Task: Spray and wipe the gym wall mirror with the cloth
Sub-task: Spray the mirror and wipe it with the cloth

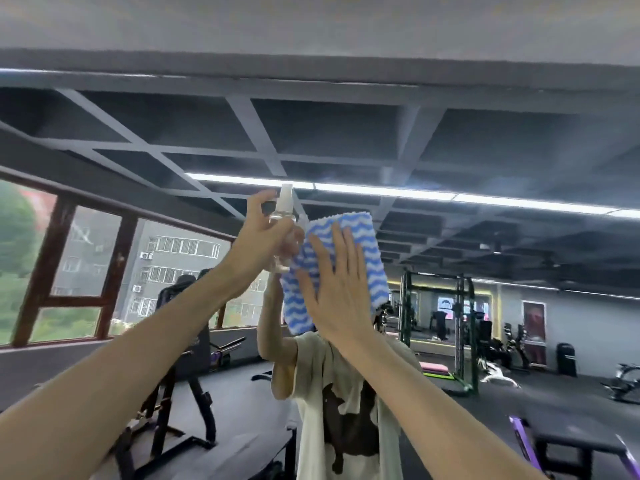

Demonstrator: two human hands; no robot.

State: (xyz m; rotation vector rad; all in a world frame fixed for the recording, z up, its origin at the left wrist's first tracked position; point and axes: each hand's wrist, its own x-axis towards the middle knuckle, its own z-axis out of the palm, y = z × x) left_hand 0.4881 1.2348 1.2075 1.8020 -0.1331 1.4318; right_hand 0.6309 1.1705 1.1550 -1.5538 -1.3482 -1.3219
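The wall mirror (467, 150) fills the view and reflects the gym. My right hand (337, 289) lies flat with spread fingers on a blue-and-white wavy-striped cloth (349, 237), pressing it against the glass at head height. Just left of it, my left hand (259, 237) is raised and closed around a small clear spray bottle (283, 209) with a white nozzle on top, held upright close to the glass. The cloth's lower part is hidden behind my right hand. My reflection in a pale T-shirt (346, 410) stands below the cloth.
Reflected in the mirror are windows (76, 265) at the left, a dark weight bench (187, 358) at lower left, a power rack (436, 327) and exercise machines at the right, and a ceiling light strip (415, 194). A grey wall band (311, 22) runs above the mirror.
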